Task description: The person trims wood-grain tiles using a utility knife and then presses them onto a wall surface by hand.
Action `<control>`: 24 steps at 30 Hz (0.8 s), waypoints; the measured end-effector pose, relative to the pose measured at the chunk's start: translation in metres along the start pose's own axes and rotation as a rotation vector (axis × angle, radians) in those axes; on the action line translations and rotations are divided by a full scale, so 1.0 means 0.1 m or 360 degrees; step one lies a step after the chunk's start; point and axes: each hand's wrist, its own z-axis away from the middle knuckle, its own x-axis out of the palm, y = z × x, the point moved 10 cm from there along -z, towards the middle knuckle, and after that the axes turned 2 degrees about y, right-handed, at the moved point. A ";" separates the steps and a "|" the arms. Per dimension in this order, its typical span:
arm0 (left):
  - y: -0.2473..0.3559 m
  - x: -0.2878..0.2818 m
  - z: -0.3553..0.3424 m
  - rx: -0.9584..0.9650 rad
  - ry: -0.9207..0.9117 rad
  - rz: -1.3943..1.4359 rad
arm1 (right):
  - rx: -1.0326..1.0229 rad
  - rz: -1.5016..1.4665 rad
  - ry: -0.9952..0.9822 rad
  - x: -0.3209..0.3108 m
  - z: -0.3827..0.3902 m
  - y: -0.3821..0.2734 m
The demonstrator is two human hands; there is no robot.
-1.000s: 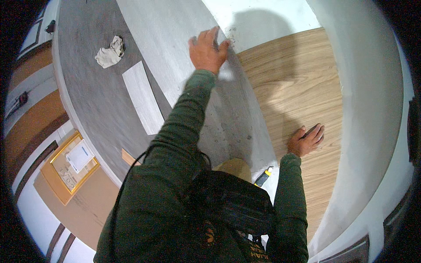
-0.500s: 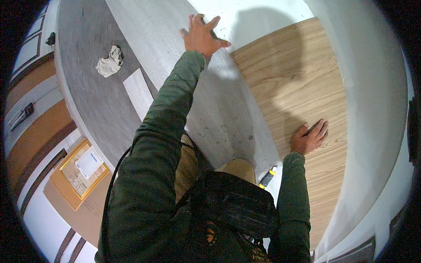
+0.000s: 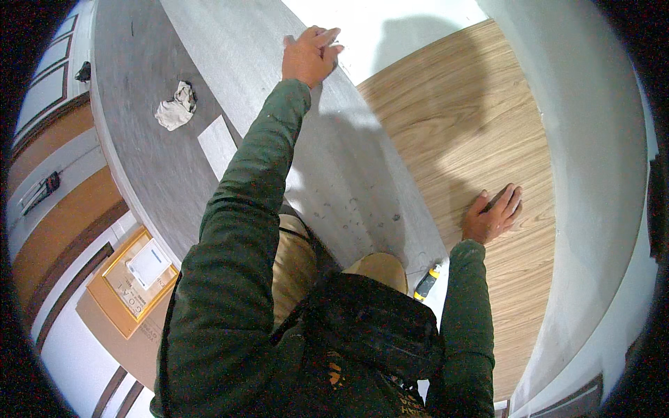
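My left hand [image 3: 310, 56] lies palm down on the far part of a light grey wood-grain plank [image 3: 348, 167], its fingertips at the edge that borders a white surface [image 3: 355, 28]. Its fingers are slightly bent and apart, with nothing held. My right hand [image 3: 493, 214] rests palm down on a tan wood-grain panel [image 3: 446, 118], fingers stretched and spread. The tan panel lies against the right edge of the grey plank. Close to my right forearm is a yellow-and-black hand tool [image 3: 426, 282]; its kind is hard to make out.
My knees are on the grey plank, which has dark scraps on it. Left of it lie a crumpled pale cloth [image 3: 175, 106] and a small light plank piece [image 3: 217, 146] on a darker grey floor [image 3: 132, 83]. A gold frame [image 3: 115, 306] is at lower left; a pale wall [image 3: 592, 139] curves along the right.
My left hand has slid a little left, off the white surface and onto the grey plank, its fingers drawn closer together. My right hand stays in place on the tan panel.
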 end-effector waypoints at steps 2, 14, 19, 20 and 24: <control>0.29 0.03 0.06 0.0062 -0.0027 -0.0293 | -0.0012 -0.0013 0.0037 -0.02 0.01 0.04; 0.44 0.02 0.28 0.0048 0.0064 -0.0469 | -0.0053 -0.0040 0.0068 -0.05 -0.01 -0.05; 0.48 0.09 0.12 0.0081 -0.0129 -0.0562 | -0.0003 0.0004 0.0031 0.01 0.00 0.05; 0.47 0.06 0.07 0.0074 -0.0110 -0.0554 | -0.0027 -0.0016 0.0029 0.04 0.00 0.08; 0.55 0.09 -0.01 0.0163 -0.0022 -0.0709 | 0.0019 0.0011 0.0050 0.02 0.02 0.08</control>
